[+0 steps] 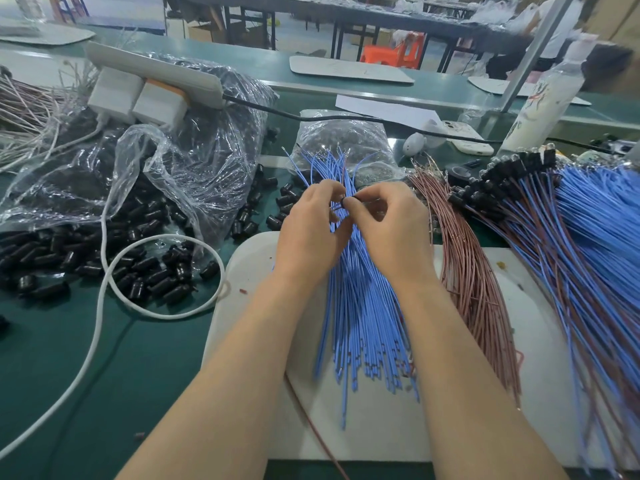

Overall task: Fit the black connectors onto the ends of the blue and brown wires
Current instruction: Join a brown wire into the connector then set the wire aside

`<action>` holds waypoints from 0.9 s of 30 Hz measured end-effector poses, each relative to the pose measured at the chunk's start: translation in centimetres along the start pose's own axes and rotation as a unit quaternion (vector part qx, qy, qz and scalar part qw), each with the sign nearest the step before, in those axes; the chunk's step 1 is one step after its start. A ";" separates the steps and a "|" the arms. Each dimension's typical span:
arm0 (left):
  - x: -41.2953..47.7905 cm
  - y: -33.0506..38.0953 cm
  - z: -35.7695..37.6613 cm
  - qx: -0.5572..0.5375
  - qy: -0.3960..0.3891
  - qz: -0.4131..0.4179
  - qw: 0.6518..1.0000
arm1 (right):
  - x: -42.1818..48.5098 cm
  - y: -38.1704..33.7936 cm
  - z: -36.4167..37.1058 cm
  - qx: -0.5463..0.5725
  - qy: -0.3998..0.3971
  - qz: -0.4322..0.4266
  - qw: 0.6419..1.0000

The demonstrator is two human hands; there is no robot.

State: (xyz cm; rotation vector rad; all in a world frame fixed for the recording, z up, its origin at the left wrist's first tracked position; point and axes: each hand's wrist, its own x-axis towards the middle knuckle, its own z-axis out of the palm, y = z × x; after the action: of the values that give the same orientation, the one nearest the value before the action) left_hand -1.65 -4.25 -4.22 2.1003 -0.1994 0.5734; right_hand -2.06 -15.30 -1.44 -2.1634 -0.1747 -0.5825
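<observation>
Right hand (388,220) pinches black connector (347,202) — left hand (310,226) pinches wire end (335,208) (colour unclear); loose connectors (156,271) at 9 o'clock.

I'm looking into a small factory assembly floor, a wiring workshop by the look of it. My bench (69,358) is a long green-topped line carrying a white work mat (381,427), heaps of loose black connectors (149,271), a clear plastic bag (194,161) of more, and bundles of blue wires (360,306) and brown wires (474,282). Behind it run further long tables (381,15), with a cardboard box (204,31) and an orange plastic stool (391,53) among them.
</observation>
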 end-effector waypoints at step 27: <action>0.3 -0.2 -0.2 0.024 0.034 -0.010 0.999 | 0.4 -1.1 -2.6 0.149 -0.094 0.010 0.984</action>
State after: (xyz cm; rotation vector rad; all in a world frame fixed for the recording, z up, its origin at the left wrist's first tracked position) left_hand -1.38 -3.90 -4.10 2.1225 -0.1280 0.6419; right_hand -2.97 -16.69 0.88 -1.9228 -0.3204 -0.3159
